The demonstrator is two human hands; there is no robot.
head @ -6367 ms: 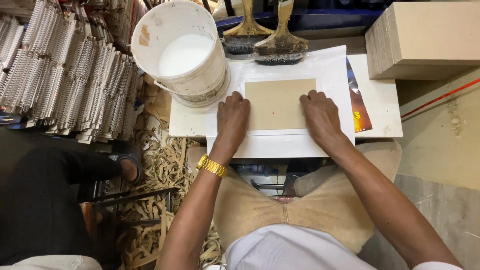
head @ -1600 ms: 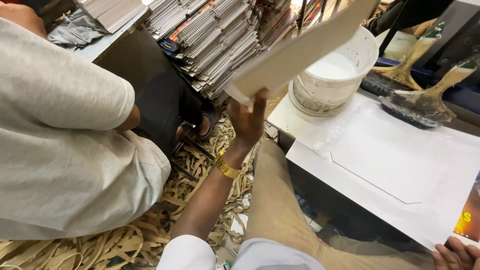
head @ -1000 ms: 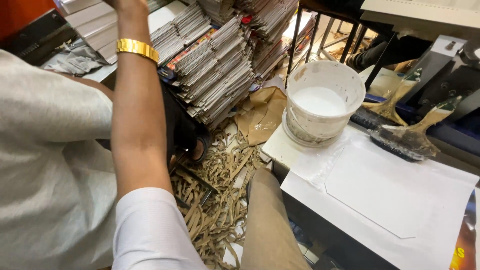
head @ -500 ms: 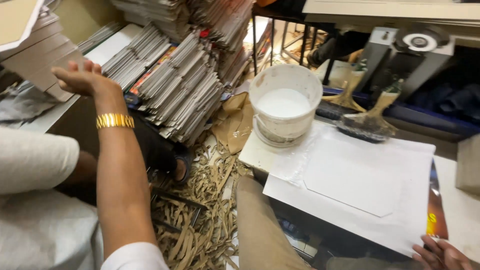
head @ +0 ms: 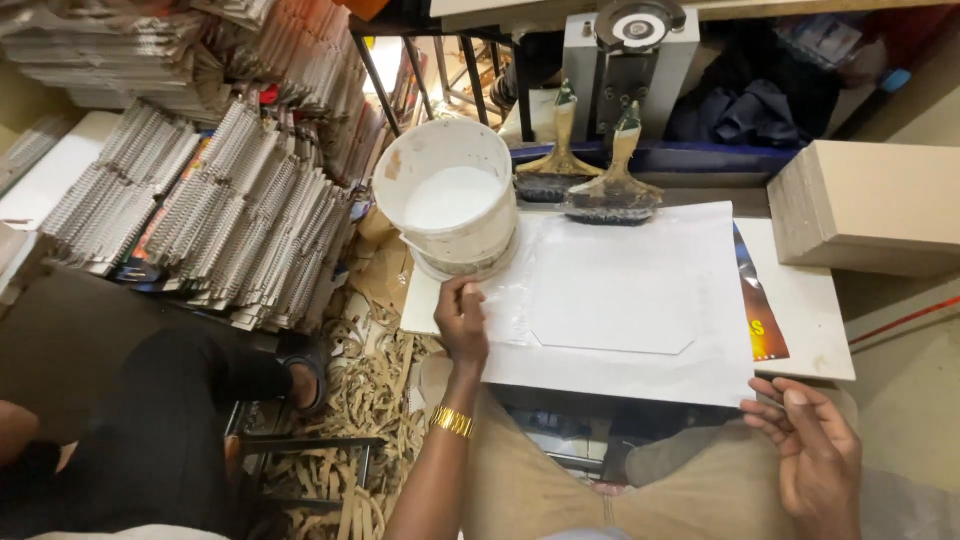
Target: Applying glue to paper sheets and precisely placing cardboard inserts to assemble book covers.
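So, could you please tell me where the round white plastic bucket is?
In the head view, the round white plastic bucket stands at the white sheet's far-left corner, beyond the left hand, beside two brushes.

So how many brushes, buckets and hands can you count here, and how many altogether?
Brushes: 2, one beside the other
Buckets: 1, the white bucket
Hands: 2, the left hand and the right hand
Total: 5
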